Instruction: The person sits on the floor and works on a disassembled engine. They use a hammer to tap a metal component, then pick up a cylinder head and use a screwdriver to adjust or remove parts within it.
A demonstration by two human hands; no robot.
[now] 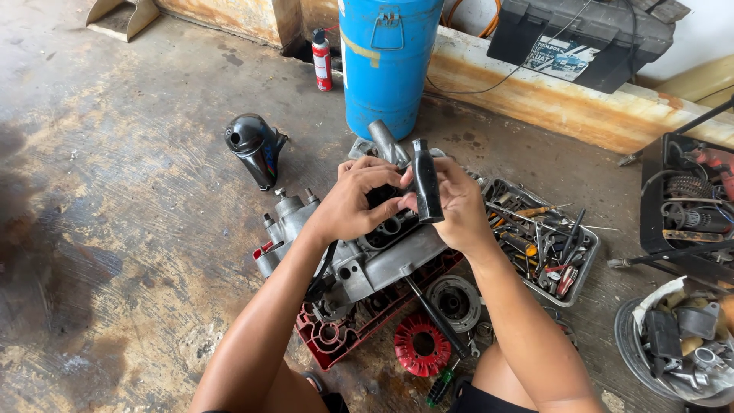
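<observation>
The landmark is the grey metal engine block (367,256), which rests on a red plastic tray (344,329) on the concrete floor (115,229).

Left of the engine block and farther back, a black rounded cover (254,147) lies on the floor. Behind it stands a red spray can (323,60). Directly behind the engine block stands a blue drum (386,61).

Above the top of the engine block, the left hand (353,200) has its fingers (382,170) curled together, touching the top of the block and the lower part of a black handle (426,182). The right hand (459,203) is just beside it, with its fingers clamped on the black handle, which stands nearly upright over the block.

In front of the engine block lie a red toothed disc (419,344), a round grey metal part (454,300) and a green-handled screwdriver (441,386).

Right of the engine block sits a metal tray of hand tools (544,243). Farther right are a black crate (688,203) holding power tools and a round tub of parts (680,340). Behind these, a black toolbox (581,34) rests on a ledge.
</observation>
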